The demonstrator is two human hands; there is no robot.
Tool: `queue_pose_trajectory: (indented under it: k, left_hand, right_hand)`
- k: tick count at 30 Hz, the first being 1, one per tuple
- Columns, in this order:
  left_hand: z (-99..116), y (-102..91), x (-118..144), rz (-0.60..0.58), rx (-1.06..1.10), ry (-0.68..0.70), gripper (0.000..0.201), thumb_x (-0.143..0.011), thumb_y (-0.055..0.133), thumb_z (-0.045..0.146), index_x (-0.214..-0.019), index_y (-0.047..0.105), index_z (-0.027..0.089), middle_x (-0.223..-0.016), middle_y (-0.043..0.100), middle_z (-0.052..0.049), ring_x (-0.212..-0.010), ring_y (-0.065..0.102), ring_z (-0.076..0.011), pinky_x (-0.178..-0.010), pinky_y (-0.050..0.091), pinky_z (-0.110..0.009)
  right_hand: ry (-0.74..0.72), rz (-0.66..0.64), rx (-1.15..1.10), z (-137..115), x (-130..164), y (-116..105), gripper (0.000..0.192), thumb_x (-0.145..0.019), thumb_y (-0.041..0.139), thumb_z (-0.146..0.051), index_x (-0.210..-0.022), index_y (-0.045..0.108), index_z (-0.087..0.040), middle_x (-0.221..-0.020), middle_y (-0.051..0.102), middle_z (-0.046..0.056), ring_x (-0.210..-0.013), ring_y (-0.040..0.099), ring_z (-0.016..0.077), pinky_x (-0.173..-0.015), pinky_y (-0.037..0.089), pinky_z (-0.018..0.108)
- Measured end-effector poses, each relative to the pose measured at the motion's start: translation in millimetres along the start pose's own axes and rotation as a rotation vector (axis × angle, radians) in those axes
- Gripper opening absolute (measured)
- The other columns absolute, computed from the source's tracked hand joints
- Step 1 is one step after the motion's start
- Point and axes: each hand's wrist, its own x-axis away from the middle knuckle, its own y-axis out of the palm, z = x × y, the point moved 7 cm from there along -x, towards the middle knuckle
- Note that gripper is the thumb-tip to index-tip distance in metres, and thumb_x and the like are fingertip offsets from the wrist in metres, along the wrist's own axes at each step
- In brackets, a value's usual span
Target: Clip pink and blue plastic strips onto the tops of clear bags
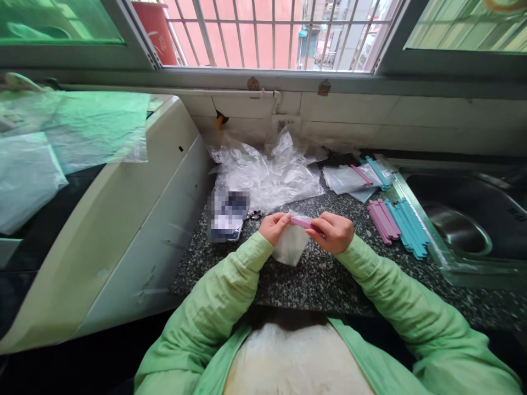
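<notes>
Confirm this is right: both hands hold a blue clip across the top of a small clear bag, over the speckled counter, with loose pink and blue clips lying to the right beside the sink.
Not quite. In the head view the clip held by the left hand and right hand is pink, not blue. The rest stands: it lies across the top of the small clear bag, over the speckled counter, with loose pink clips and blue clips beside the sink.
</notes>
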Motion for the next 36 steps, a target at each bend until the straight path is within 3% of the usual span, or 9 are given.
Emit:
queue_pose_trajectory:
  k: [8, 18, 23, 36]
  left_hand:
    - [-8.2, 3.6, 0.8, -0.007, 0.066, -0.099, 0.04, -0.056, 0.066, 0.052, -0.054, 0.06, 0.013, -0.047, 0.05, 0.002, -0.048, 0.039, -0.0083, -0.048, 0.03, -0.022]
    - [-14.7, 3.3, -0.1, -0.018, 0.045, -0.115, 0.047, -0.052, 0.063, 0.059, -0.056, 0.058, 0.012, -0.047, 0.047, 0.003, -0.049, 0.037, -0.0075, -0.049, 0.027, -0.022]
    - [-15.0, 5.5, 1.3, -0.027, 0.036, -0.114, 0.048, -0.052, 0.061, 0.06, -0.052, 0.053, 0.013, -0.044, 0.039, 0.005, -0.046, 0.032, -0.0063, -0.045, 0.022, -0.022]
    - [-10.7, 8.4, 3.8, -0.005, 0.109, -0.118, 0.046, -0.053, 0.064, 0.058, -0.05, 0.05, 0.014, -0.042, 0.038, 0.005, -0.043, 0.03, -0.0055, -0.043, 0.021, -0.021]
  right_hand:
    - [-0.042, 0.008, -0.012, -2.4, -0.4, 2.4, 0.027, -0.081, 0.049, -0.037, -0.069, 0.063, -0.017, -0.057, 0.056, 0.001, -0.053, 0.048, 0.0088, -0.052, 0.035, 0.02]
    - [-0.092, 0.087, -0.047, -6.2, 0.9, 3.8, 0.022, -0.079, 0.053, -0.029, -0.062, 0.058, -0.015, -0.054, 0.052, 0.0, -0.049, 0.044, 0.0072, -0.048, 0.033, 0.019]
    - [-0.091, 0.082, -0.053, -6.5, 1.4, 3.1, 0.022, -0.079, 0.053, -0.029, -0.062, 0.058, -0.016, -0.054, 0.052, 0.0, -0.049, 0.043, 0.0068, -0.048, 0.032, 0.019]
    - [-0.102, 0.094, -0.07, -7.4, -0.6, 0.5, 0.021, -0.079, 0.053, -0.028, -0.062, 0.058, -0.016, -0.054, 0.051, 0.0, -0.049, 0.044, 0.0069, -0.047, 0.033, 0.019]
